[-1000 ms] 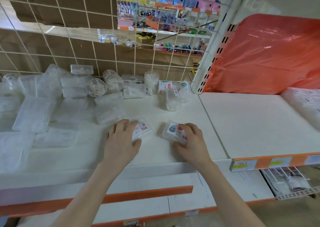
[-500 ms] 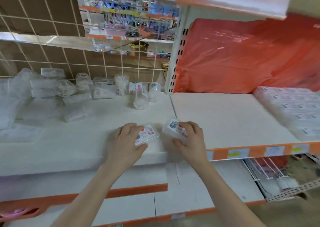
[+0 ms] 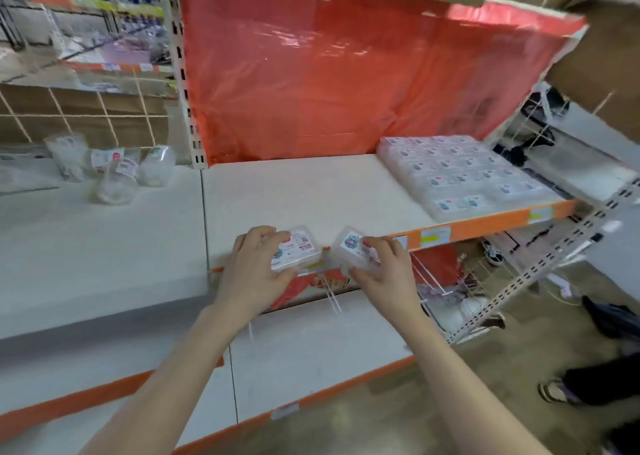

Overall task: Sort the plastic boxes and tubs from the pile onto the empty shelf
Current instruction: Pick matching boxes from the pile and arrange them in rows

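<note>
A small clear labelled plastic box clasped in each hand.
The left hand (image 3: 256, 271) grips the left box (image 3: 296, 248), the right hand (image 3: 388, 274) the right box (image 3: 353, 246), by opposite edges; the white shelf board (image 3: 311, 191) lies just beyond the grip. Likely light, stiff, slick: sides suit.

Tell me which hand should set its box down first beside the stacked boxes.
Probably the right hand: its right box is nearer the stacked boxes; the left hand holds the left box farther away.
</note>
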`<state>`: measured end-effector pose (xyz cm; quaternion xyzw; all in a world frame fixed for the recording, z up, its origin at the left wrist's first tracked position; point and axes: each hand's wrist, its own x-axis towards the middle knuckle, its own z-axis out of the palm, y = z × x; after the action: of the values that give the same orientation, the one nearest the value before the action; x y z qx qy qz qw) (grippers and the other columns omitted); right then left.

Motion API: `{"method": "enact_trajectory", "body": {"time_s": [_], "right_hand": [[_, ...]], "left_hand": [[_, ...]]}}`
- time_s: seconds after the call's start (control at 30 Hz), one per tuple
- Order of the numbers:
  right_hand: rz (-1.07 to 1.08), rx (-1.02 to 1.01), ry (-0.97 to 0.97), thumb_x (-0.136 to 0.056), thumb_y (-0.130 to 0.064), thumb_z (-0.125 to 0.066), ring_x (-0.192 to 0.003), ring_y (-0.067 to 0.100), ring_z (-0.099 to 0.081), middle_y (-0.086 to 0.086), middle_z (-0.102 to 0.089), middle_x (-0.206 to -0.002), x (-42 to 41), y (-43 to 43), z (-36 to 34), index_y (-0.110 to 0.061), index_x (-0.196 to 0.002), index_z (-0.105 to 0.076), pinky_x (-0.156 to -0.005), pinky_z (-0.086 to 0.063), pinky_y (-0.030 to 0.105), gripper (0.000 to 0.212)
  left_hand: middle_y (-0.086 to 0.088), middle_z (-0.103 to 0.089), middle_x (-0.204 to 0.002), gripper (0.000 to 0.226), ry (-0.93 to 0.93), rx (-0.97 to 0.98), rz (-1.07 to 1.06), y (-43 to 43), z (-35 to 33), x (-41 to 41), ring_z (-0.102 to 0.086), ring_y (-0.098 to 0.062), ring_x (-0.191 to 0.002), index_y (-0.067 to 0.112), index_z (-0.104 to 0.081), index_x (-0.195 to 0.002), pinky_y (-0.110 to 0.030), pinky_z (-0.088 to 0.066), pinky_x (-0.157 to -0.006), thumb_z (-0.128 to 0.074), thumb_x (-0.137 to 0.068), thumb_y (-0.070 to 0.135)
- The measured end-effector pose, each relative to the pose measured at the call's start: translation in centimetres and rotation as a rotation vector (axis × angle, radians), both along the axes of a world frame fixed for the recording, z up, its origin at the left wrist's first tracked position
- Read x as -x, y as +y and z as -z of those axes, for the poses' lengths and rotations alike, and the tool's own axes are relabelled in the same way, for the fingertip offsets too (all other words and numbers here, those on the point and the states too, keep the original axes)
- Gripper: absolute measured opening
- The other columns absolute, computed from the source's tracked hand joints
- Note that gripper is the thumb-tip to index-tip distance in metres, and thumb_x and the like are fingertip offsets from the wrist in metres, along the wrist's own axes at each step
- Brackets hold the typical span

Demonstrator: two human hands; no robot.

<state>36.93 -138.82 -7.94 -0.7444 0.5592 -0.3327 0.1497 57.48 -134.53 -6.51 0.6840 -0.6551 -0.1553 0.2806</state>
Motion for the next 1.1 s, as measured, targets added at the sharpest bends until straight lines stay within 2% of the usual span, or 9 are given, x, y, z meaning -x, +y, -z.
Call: {"method": "enact_trajectory", "body": {"time_s": [0.07, 0.13, 0.3, 0.43, 0.6, 0.7, 0.9, 1.1], "right_hand": [[0.031, 0.007, 0.006, -0.07, -0.021, -0.066, -0.106, 0.036, -0.047, 0.018, -0.055, -0.116, 2.8, 0.1, 0.1, 0.0, -0.114, -0.06, -0.085, -0.029, 0.029, 0.048], [0.059, 0.007, 0.013, -0.074, -0.02, -0.068, -0.109, 0.034, -0.044, 0.017, -0.053, -0.119, 5.2, 0.2, 0.3, -0.002, -0.117, -0.058, -0.084, -0.027, 0.027, 0.048], [0.135, -0.017, 0.011, -0.072, -0.016, -0.071, -0.109, 0.035, -0.046, 0.017, -0.054, -0.117, 9.5, -0.7, 1.3, -0.003, -0.116, -0.059, -0.086, -0.026, 0.027, 0.047], [0.173, -0.041, -0.001, -0.068, -0.029, -0.062, -0.111, 0.03, -0.044, 0.014, -0.053, -0.119, 11.7, -1.9, 1.5, -0.006, -0.117, -0.058, -0.087, -0.027, 0.027, 0.055], [0.2, -0.028, -0.028, -0.071, -0.03, -0.061, -0.112, 0.026, -0.042, 0.011, -0.051, -0.121, 14.0, -4.9, 1.3, -0.008, -0.119, -0.057, -0.085, -0.022, 0.019, 0.053], [0.222, -0.014, -0.029, -0.075, -0.024, -0.068, -0.113, 0.027, -0.042, 0.01, -0.051, -0.122, 15.7, -7.7, 1.0, -0.008, -0.12, -0.057, -0.086, -0.023, 0.02, 0.049], [0.215, 0.006, -0.029, -0.07, -0.029, -0.059, -0.115, 0.025, -0.044, 0.007, -0.052, -0.122, 18.1, -13.3, 0.3, -0.011, -0.118, -0.058, -0.092, -0.028, 0.025, 0.051], [0.196, 0.029, -0.042, -0.07, -0.026, -0.057, -0.115, 0.025, -0.044, 0.009, -0.052, -0.122, 19.5, -17.1, 0.6, -0.009, -0.119, -0.058, -0.091, -0.025, 0.019, 0.052]], "left_hand": [[-0.005, -0.043, -0.132, 0.058, 0.021, -0.015, 0.047, -0.5, 0.0, 2.8, -0.036, -0.027, -0.119, 0.017, -0.053, -0.127, -0.027, -0.029, -0.096, -0.058, -0.074, 0.039], [-0.005, -0.045, -0.129, 0.064, 0.03, -0.017, 0.085, -1.1, 0.1, 5.2, -0.038, -0.028, -0.118, 0.017, -0.055, -0.125, -0.029, -0.031, -0.095, -0.051, -0.066, 0.041], [-0.007, -0.047, -0.127, 0.065, 0.0, -0.009, 0.171, -3.3, 0.7, 9.0, -0.041, -0.03, -0.116, 0.017, -0.056, -0.123, -0.032, -0.033, -0.096, -0.05, -0.065, 0.044], [-0.008, -0.05, -0.123, 0.077, -0.018, 0.017, 0.229, -5.8, 1.4, 11.3, -0.045, -0.031, -0.113, 0.015, -0.059, -0.12, -0.033, -0.033, -0.095, -0.036, -0.06, 0.056], [-0.003, -0.046, -0.128, 0.064, 0.008, -0.015, 0.248, -9.4, 1.1, 14.4, -0.039, -0.027, -0.116, 0.018, -0.055, -0.125, -0.033, -0.034, -0.095, -0.048, -0.066, 0.041], [-0.001, -0.046, -0.129, 0.064, 0.021, -0.026, 0.266, -12.4, 1.2, 15.9, -0.038, -0.024, -0.117, 0.019, -0.054, -0.126, -0.031, -0.034, -0.096, -0.049, -0.065, 0.04], [-0.003, -0.046, -0.129, 0.059, 0.025, -0.024, 0.272, -17.6, 2.3, 18.1, -0.039, -0.025, -0.118, 0.018, -0.053, -0.127, -0.031, -0.032, -0.1, -0.055, -0.072, 0.039], [-0.003, -0.047, -0.13, 0.068, 0.009, -0.02, 0.248, -20.4, 3.5, 19.4, -0.04, -0.024, -0.119, 0.019, -0.054, -0.126, -0.026, -0.027, -0.102, -0.044, -0.065, 0.047]]}}
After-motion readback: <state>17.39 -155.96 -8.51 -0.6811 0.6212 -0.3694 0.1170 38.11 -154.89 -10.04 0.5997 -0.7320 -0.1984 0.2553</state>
